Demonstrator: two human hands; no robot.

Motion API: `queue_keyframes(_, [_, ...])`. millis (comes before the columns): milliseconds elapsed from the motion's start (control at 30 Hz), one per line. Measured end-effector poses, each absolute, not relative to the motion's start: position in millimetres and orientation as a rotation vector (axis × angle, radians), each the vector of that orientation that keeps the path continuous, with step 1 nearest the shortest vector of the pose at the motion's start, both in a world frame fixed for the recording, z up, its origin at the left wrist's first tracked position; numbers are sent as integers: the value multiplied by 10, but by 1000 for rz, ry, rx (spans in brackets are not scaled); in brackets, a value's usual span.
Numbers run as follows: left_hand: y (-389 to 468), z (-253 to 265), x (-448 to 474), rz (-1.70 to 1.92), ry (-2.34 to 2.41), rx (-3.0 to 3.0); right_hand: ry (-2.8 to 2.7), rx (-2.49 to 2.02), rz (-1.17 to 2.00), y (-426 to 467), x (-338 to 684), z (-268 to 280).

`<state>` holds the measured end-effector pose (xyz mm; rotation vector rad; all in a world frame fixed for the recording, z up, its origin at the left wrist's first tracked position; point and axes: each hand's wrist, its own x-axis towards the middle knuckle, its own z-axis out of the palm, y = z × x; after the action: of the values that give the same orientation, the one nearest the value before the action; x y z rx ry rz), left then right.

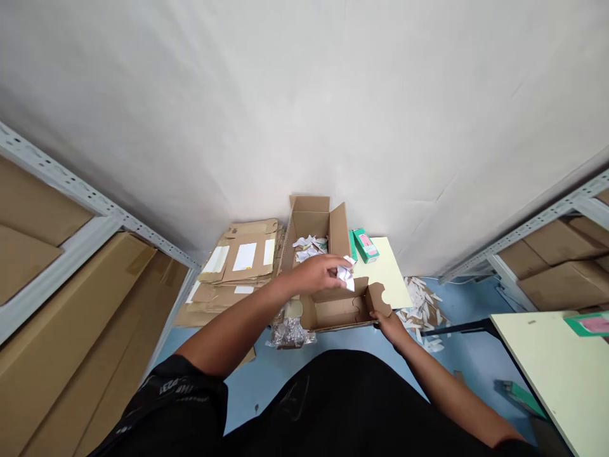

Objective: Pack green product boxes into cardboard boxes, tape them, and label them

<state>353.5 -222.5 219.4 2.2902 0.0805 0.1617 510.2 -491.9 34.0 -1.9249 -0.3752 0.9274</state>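
Note:
Crumpled white paper (pixel 346 278) is pinched in the fingers of my left hand (pixel 318 274), above a small open cardboard box (pixel 337 312). My right hand (pixel 386 324) grips that box at its right end, near a flap with a notched edge. Inside, the part of the box that shows has bare brown walls. Just behind it stands a taller open carton (pixel 311 222) with its flaps up, holding several scraps of white paper (pixel 309 249). My left forearm hides part of the taller carton.
Flattened cardboard (pixel 245 251) is stacked at left. Green-and-pink boxes (pixel 366 246) stand on a pale tabletop (pixel 392 270) against the wall. Paper scraps (pixel 421 308) lie on the blue floor, and clear plastic packaging (pixel 291 331) sits below the carton. Shelves flank both sides; another table (pixel 547 368) is at right.

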Motion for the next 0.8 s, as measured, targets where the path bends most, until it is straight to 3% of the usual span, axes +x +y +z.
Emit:
queue_keyframes(200, [-2470, 2011, 3592, -258, -185, 2432, -146, -1904, 908, -5027, 4911, 488])
queue_keyframes(433, [-2495, 2059, 3663, -321, -154, 2347, 21, -1811, 793, -5352, 4792, 499])
queue_keyframes(567, [-2651, 2025, 3705, -211, -39, 2310, 86, -1766, 720, -5534, 4880, 508])
queue_keyframes(800, [-3186, 1829, 4074, 335, 170, 2395, 182, -1699, 605, -6135, 5296, 594])
